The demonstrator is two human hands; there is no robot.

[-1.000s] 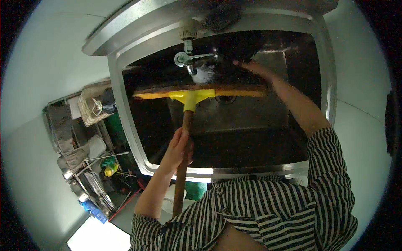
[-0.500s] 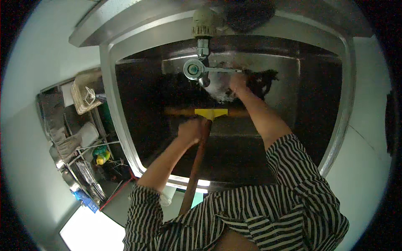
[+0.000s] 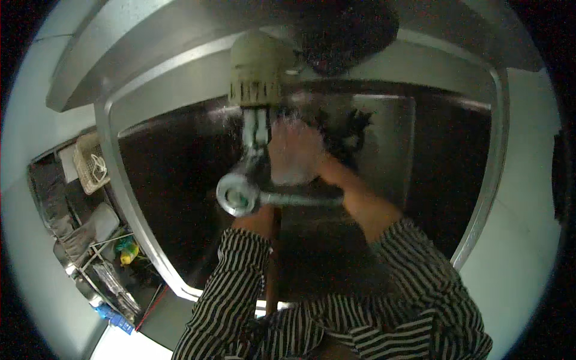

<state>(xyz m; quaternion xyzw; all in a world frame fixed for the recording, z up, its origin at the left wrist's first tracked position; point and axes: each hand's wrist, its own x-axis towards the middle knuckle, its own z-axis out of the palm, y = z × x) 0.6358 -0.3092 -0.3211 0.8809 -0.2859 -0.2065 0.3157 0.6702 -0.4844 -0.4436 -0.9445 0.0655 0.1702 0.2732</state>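
Note:
I am leaning far over a deep steel sink (image 3: 129, 198). A metal tap (image 3: 240, 192) with a pale ribbed cap (image 3: 258, 72) hangs close in front of the camera. Just below the tap, my left hand (image 3: 258, 221) is closed on a wooden handle (image 3: 273, 270) that runs down between my striped sleeves; its yellow head is hidden. My right hand (image 3: 294, 153) is blurred and reaches toward the sink's back wall, beside a dark ragged object (image 3: 348, 135). Whether it holds anything is unclear.
On the sink's rear ledge lies a dark round object (image 3: 348, 30). A wire rack on the left holds a pale basket (image 3: 90, 168), a yellow-green item (image 3: 128, 252) and a blue item (image 3: 114, 318). White walls flank the sink.
My head has moved closer and lower over the sink, so the tap now fills the middle. The yellow head on the handle has gone out of sight. My right hand stays at the back wall.

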